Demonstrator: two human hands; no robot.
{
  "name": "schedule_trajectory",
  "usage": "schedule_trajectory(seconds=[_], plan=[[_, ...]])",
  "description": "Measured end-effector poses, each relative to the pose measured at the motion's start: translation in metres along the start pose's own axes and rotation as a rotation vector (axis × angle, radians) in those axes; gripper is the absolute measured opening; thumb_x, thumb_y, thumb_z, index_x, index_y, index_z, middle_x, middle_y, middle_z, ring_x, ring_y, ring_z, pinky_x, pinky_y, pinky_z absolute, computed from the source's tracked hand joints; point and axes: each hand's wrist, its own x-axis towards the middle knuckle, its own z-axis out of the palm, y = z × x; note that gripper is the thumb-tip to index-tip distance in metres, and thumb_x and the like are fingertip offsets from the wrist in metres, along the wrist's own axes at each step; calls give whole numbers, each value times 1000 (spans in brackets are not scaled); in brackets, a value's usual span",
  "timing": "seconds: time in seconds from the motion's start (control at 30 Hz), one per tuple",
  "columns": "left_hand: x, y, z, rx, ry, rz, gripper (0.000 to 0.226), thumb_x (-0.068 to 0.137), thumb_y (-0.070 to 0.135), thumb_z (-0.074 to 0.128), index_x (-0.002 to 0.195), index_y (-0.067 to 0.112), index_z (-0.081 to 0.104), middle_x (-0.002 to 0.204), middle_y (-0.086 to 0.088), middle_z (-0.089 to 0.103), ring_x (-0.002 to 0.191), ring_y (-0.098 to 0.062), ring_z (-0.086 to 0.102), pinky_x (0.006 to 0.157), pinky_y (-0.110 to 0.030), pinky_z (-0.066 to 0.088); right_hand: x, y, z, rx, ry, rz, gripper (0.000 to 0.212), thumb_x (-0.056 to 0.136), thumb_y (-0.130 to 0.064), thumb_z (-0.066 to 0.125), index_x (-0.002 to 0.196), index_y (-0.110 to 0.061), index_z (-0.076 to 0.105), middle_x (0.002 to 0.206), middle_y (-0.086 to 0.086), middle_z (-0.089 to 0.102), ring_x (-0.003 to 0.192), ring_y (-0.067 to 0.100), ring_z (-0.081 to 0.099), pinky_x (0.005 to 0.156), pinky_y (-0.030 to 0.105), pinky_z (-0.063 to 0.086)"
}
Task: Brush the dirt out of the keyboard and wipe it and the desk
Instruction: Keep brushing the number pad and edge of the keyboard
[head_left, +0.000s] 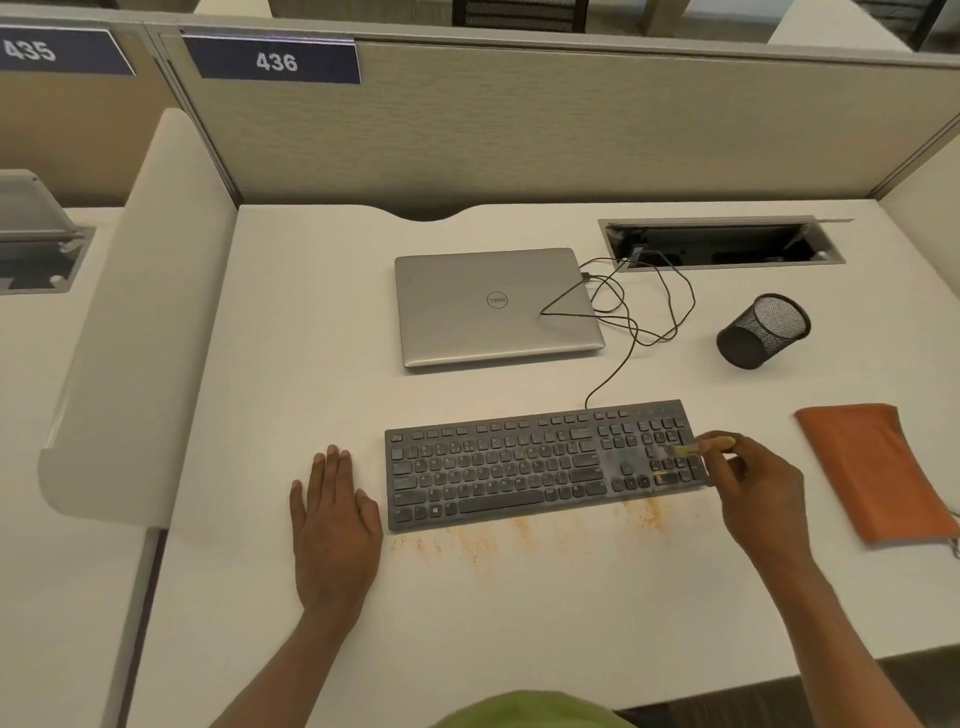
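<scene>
Centre-right of frame: dark grey full-size keyboard is laid flat on white laminate desk, long edge roughly parallel to lower frame edge. Numpad end, at right, is seen filmed w/ greyish-orange dust; remaining keys look cleaner. Over numpad a small pale-handled brush is held, bristle end blurred. Whether it touches the keys cannot be told. Handle is gripped by right hand, fingers curled round it and thumb pinched against it. Just left of keyboard, left hand is laid palm down on desk, fingers straight and close together, nothing held.

Below keyboard's near edge, orange powdery dirt is scattered on desk in streaks, from approx. mid-frame to beneath right hand. At right edge of frame a folded orange cloth is laid, apart from keyboard. Above keyboard, centre frame, a closed silver laptop is set. From keyboard's top edge a thin black cable is run in loops beside laptop to an open metal-framed cable hatch, upper right. Between hatch and cloth a black mesh pen cup is placed. Upper left, a blue sign "436" is fixed to beige partition.
</scene>
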Motion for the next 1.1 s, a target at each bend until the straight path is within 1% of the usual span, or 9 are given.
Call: schedule_trajectory(seconds=[0.17,0.33,0.47,0.6,0.73,0.83,0.9,1.0,1.1], plan=[[0,1,-1,-2,-4,-2,60,104,26,29,160,3,38,167,-11,37,158,-22,27,131,-50,16,0,4,8,-10,-86,8,12,100,-17,63,103,-19,74,87,-1,73,72,5,69,57,8,45],[0,0,-1,2,-8,3,60,105,27,29,160,4,36,167,-11,36,159,-22,26,131,-50,16,-4,20,1,-104,-135,28,13,98,-24,65,103,-19,76,83,-1,73,71,18,67,58,35,50],[0,0,-1,-6,-1,0,61,104,26,29,160,3,37,167,-11,36,158,-22,27,131,-51,16,-4,22,-8,-110,-110,48,10,97,-20,64,97,-22,74,77,-5,70,68,18,66,55,31,47],[0,1,-1,-1,6,10,61,104,26,28,159,2,38,166,-12,38,158,-24,29,130,-51,16,-2,16,-9,12,-56,-1,12,99,-15,62,95,-21,72,82,-13,72,69,11,67,57,16,47],[0,-1,0,-1,9,11,61,104,26,28,159,3,39,166,-12,38,158,-24,29,131,-50,15,2,16,-2,-14,-205,-146,19,97,-3,62,99,-19,72,101,-5,74,88,8,68,68,7,48],[0,-1,1,-5,15,13,60,104,25,29,158,2,41,165,-13,40,156,-26,31,130,-51,16,7,22,-1,-116,-277,-209,25,96,3,62,96,-20,71,105,-3,74,89,15,67,70,8,47],[0,0,1,-2,16,18,59,104,25,29,157,2,41,164,-14,41,156,-27,32,130,-51,16,12,27,-5,-196,-244,-219,27,95,2,63,97,-24,71,103,-4,75,83,18,66,66,19,48],[0,-2,2,2,14,21,60,104,25,29,158,2,41,165,-14,40,156,-26,32,130,-51,16,16,28,-12,-266,-173,-224,30,94,0,66,96,-30,69,98,-7,75,73,5,59,60,19,43],[1,-2,2,5,12,20,59,104,25,30,157,2,42,165,-14,40,156,-26,32,130,-52,17,16,21,-17,-168,-143,-200,29,94,3,65,92,-25,69,93,-14,73,81,-7,62,64,8,41]])
